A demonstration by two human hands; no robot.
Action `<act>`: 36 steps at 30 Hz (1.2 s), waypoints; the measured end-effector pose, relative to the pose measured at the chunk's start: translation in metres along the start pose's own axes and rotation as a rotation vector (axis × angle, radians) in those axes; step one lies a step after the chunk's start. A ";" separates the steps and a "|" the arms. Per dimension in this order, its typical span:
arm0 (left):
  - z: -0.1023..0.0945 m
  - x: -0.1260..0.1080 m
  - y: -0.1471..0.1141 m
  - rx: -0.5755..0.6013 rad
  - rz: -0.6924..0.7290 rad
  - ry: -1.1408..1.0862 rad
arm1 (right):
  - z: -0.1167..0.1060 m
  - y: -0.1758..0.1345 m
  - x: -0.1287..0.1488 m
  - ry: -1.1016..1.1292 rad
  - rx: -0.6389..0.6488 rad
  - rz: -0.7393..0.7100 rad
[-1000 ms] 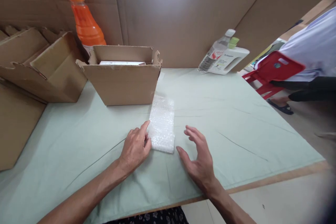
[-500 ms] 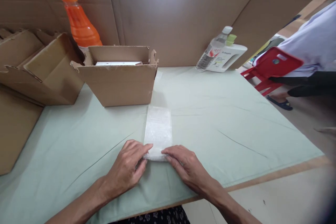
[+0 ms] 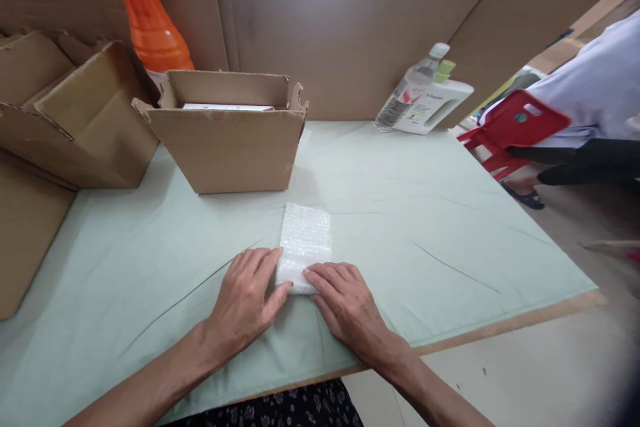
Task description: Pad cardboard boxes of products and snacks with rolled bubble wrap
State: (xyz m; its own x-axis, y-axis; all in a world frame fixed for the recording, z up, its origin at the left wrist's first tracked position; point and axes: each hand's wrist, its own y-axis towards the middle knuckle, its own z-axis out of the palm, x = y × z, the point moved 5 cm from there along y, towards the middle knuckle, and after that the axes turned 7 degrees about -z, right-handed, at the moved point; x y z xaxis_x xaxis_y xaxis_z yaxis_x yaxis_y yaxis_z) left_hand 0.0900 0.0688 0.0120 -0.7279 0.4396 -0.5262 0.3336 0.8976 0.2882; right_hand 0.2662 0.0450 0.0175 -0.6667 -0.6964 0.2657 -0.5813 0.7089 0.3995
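A flat, narrow piece of clear bubble wrap (image 3: 306,233) lies on the green cloth right in front of me, its near end folded over. My left hand (image 3: 247,295) grips its near left corner, fingers along the side edge and thumb at the bottom fold. At the near right corner, my right hand (image 3: 346,300) is closed on the fold with fingertips on top; its thumb is partly hidden beneath them. Whether anything is wrapped inside cannot be made out.
Beyond the wrap stands an open cardboard box (image 3: 235,153) with white contents. More cardboard boxes (image 3: 100,120) are at the left, near an orange bottle (image 3: 155,33). A clear bottle (image 3: 413,90) and white jug (image 3: 437,107) stand back right. A person sits on a red chair (image 3: 525,120).
The near end of the bubble wrap has been folded farther over, and the piece looks shorter. My left fingers have moved up its side edge; my right fingers lie flatter on the fold.
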 end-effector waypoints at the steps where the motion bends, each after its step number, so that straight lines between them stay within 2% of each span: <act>1: -0.003 -0.004 -0.004 0.016 0.048 -0.038 | 0.000 0.000 -0.002 0.063 0.011 0.031; 4: -0.005 -0.008 -0.012 0.101 0.098 -0.160 | 0.000 -0.004 -0.007 0.324 0.114 0.178; 7: -0.006 0.000 -0.010 0.049 -0.030 -0.223 | 0.002 -0.007 -0.016 0.518 0.181 0.382; 10: -0.007 0.014 -0.010 -0.023 -0.319 -0.429 | 0.004 -0.006 -0.031 0.608 0.106 0.577; 13: 0.006 0.015 -0.023 0.070 -0.699 -0.876 | 0.009 -0.005 -0.040 0.727 0.022 0.675; 16: 0.022 0.000 -0.037 0.130 -0.909 -1.232 | 0.013 -0.008 -0.041 0.870 -0.032 0.731; 20: 0.029 -0.008 -0.052 -0.080 -1.008 -1.343 | 0.015 -0.019 -0.038 1.002 -0.112 0.822; 21: 0.031 -0.009 -0.056 -0.098 -1.038 -1.345 | 0.015 -0.022 -0.038 1.023 -0.136 0.845; 23: 0.038 -0.014 -0.060 -0.031 -1.075 -1.380 | 0.017 -0.024 -0.034 1.064 -0.166 0.869; 26: 0.046 -0.029 -0.052 0.129 -1.020 -1.526 | 0.023 -0.021 -0.019 1.153 -0.134 0.828; 28: 0.049 -0.034 -0.043 0.120 -1.008 -1.625 | 0.024 -0.018 -0.008 1.200 -0.078 0.788; 30: 0.049 -0.035 -0.038 0.057 -1.055 -1.681 | 0.015 -0.016 -0.005 1.107 -0.039 0.738; 32: 0.046 -0.033 -0.036 0.021 -1.090 -1.699 | -0.002 -0.015 -0.014 0.869 -0.089 0.693; 34: 0.040 -0.032 -0.037 0.049 -1.078 -1.708 | -0.018 -0.016 -0.032 0.683 -0.191 0.701; 36: 0.034 -0.030 -0.038 0.110 -1.047 -1.702 | -0.019 -0.014 -0.047 0.775 -0.212 0.746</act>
State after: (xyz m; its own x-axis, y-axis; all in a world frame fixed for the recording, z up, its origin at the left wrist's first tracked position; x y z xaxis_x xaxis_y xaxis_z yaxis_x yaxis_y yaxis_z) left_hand 0.1197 0.0221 -0.0103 0.5583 -0.6425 -0.5249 0.3125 0.7489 -0.5843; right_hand 0.3140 0.0653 0.0158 -0.2999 -0.0342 0.9534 -0.0125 0.9994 0.0319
